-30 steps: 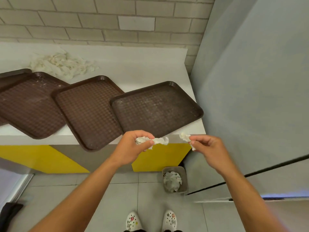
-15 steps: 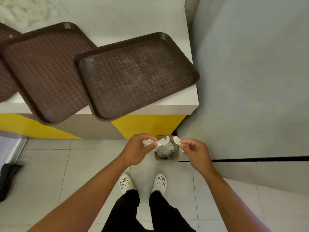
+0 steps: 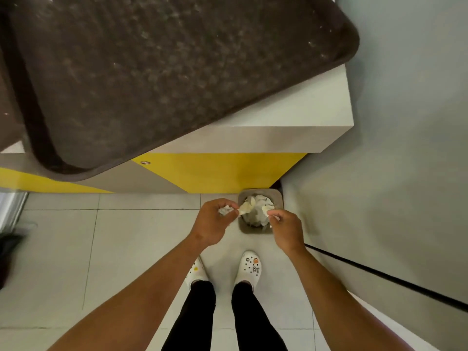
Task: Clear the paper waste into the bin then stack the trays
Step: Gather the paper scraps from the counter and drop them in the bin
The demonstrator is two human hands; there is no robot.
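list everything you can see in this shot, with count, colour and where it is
tray: one in full view, dark brown, on the counter, near corner overhanging the edge; a sliver of another at far left
counter: one, white top, yellow and grey front
bin: one, grey, on the floor at the counter's right end, paper already inside
paper scraps: a few, white, pinched in both hands over the bin
floor: pale grey tiles
wall: grey, right side
dark object: one, black, floor at far left, unclear
shoes: two, white with charms
left hand: holds paper
right hand: holds paper
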